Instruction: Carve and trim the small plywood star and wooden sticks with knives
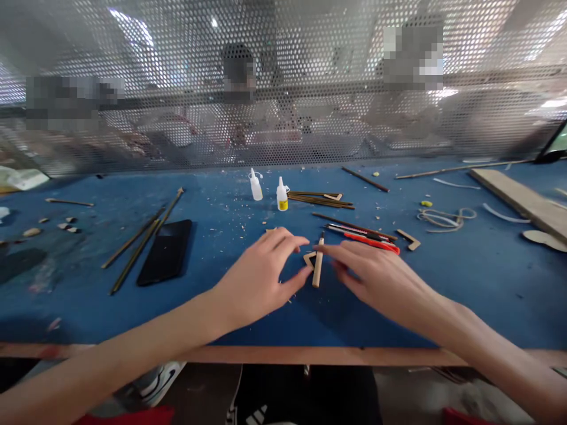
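Note:
A short tool with a pale wooden handle and a narrow dark tip (318, 270) lies on the blue tabletop between my hands. Beside it is a small angled piece of pale wood (307, 258). My left hand (261, 277) is open, its thumb tip at the angled piece and its index finger raised apart. From the other side my right hand (381, 274) reaches in, fingers apart, with the index fingertip at the upper part of the tool; whether it touches is unclear. A red utility knife (374, 241) lies just beyond my right hand, near another angled wood piece (409, 239).
Two small white glue bottles (282, 196) stand beyond my hands, by a bundle of thin brown sticks (321, 201). Left are a black phone (165, 254) and more sticks (137, 254). Right are string (447, 220) and a wooden board (522, 200). A perforated metal screen (301, 136) borders the back.

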{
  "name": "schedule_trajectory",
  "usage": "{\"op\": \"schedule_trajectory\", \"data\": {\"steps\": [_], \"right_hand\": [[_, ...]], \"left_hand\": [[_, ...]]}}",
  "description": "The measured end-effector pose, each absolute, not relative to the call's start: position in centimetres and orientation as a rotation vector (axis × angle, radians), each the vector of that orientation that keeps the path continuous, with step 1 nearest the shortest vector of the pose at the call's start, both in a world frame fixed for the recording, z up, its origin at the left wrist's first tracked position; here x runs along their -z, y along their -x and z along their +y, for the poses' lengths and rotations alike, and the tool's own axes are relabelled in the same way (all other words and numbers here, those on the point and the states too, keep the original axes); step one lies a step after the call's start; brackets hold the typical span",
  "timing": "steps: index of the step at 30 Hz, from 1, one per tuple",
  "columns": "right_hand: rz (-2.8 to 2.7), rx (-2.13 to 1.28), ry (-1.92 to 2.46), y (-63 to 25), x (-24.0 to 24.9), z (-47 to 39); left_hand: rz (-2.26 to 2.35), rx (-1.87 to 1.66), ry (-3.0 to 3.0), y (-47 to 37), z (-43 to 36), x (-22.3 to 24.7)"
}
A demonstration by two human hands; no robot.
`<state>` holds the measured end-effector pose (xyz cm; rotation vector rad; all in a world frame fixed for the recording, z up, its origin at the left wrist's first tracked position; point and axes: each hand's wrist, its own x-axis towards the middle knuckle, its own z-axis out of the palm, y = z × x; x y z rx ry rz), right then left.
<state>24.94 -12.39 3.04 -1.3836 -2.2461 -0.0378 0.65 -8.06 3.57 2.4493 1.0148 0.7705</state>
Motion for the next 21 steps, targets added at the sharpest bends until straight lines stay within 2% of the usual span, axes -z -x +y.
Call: {"op": "schedule_trajectory", "data": {"steps": [3,6,9,11,14,18,21], "right_hand": [[-2.55,0.084,1.208,-24.9,-3.0,-10.6],[-2.815,0.292,0.939,-25.7,-3.5,-9.1],[-2.769,0.389,0.812,-27.0,-4.0,-8.2],[-2.574,0.343,0.926,-27.5,-4.0,-7.6],[-2.12,-0.03,1.218,-27.1,-3.8,-6.4],[-1.734,-0.739,1.215,-25.5,-3.2,-5.2],[-1.665,-0.85,1.219,-25.0,-2.6,-5.4]], "left_hand": [[0.926,-0.604,-2.55,-1.7,-7.0,-2.3],[0.918,-0.622,-2.526,-2.2,-5.6,-1.2],[0.919,-0.638,-2.523,-2.0,-4.5,-1.1],[0.958,-0.648,-2.5,-1.6,-4.0,-1.2],[1.008,-0.696,-2.471,-1.2,-3.6,-1.2],[0.989,-0.669,-2.47,-1.0,-3.5,-0.8],[1.004,-0.693,-2.433,-1.0,-3.2,-0.5]]}}
